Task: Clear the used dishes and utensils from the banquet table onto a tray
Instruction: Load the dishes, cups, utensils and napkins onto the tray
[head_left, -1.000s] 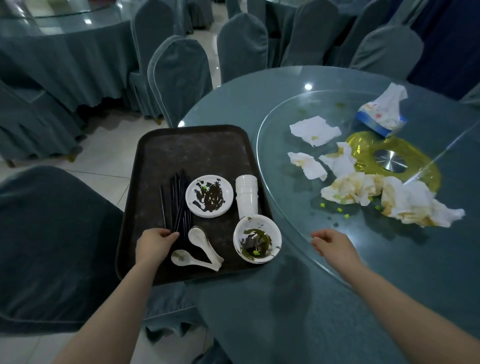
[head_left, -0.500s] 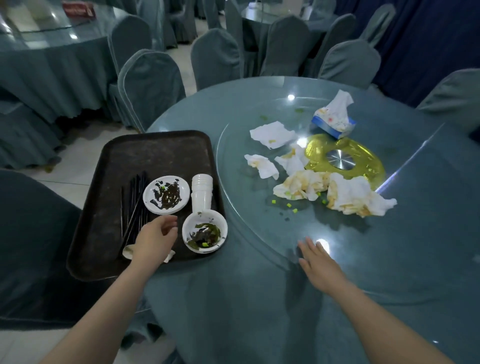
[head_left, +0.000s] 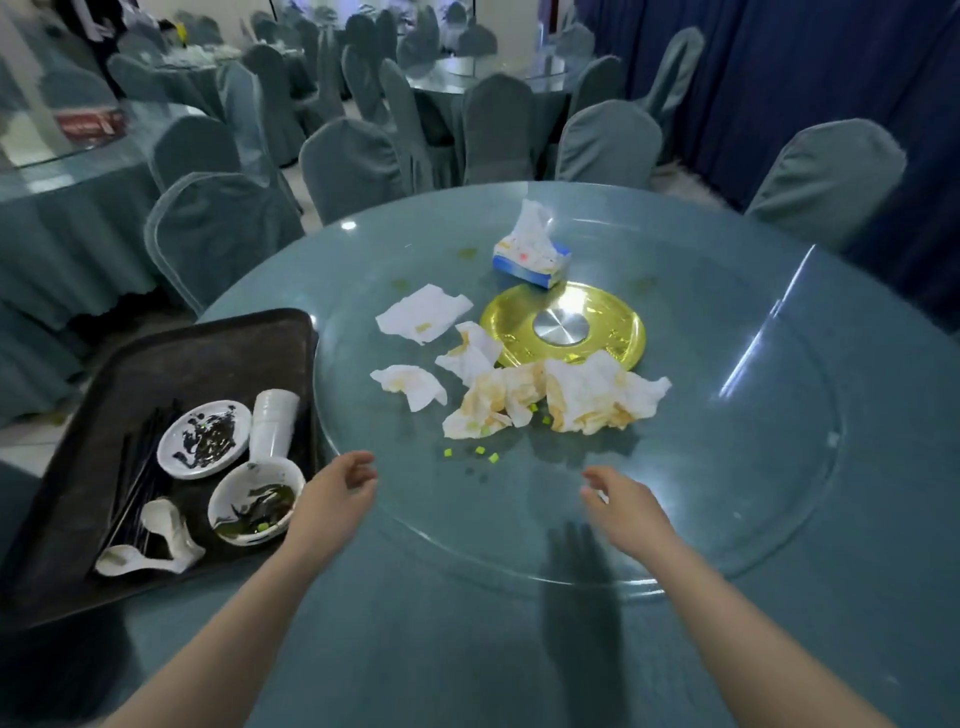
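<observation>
Both hands empty, held over the near edge of the glass turntable (head_left: 779, 519). Left hand (head_left: 332, 499) loosely curled, fingers relaxed, gripping nothing. Right hand (head_left: 623, 506) likewise slack, fingers half bent, nothing pinched.

Tray (head_left: 171, 358) sits just left of the left hand, overhanging the table edge. On it, nearest the left hand: a dirty bowl (head_left: 257, 501) with green scraps. Beyond that, a stack of white cups (head_left: 272, 423) lying tilted, a sauce-smeared small plate (head_left: 203, 437), black chopsticks (head_left: 136, 475) and white spoons (head_left: 156, 540) at the tray's near left.

Ahead of both hands, on the turntable: soiled napkins (head_left: 524, 392) in a loose heap, a few green food bits (head_left: 478, 451) between heap and hands, a yellow centre disc (head_left: 563, 327) behind, and a tissue box (head_left: 532, 254) farther off.

Judgement: dishes and utensils appear loaded; no crockery shows on the table itself. Step in hand looks like the reach toward remaining litter. Next move likely calls for extending both hands forward to gather the napkins into one bunch, closing softly so crumbs stay inside, then carrying leftward to the tray. The tray's overhang wants care when weight is added.
</observation>
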